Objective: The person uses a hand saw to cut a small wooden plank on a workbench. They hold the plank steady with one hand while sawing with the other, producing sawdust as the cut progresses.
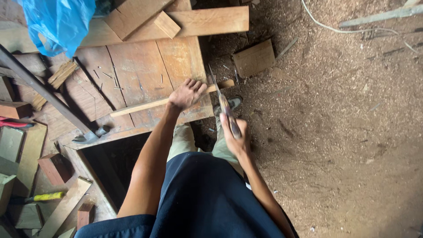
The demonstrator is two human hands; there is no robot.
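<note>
Head view: the left hand (187,94) presses flat on a thin wooden strip (145,105) at the edge of the plank surface (132,66), its end overhanging. The right hand (235,139) grips a handsaw (222,103) whose blade meets the strip just beyond the surface edge; the overhanging end looks still attached. Open sawdust floor (335,132) lies past that edge.
</note>
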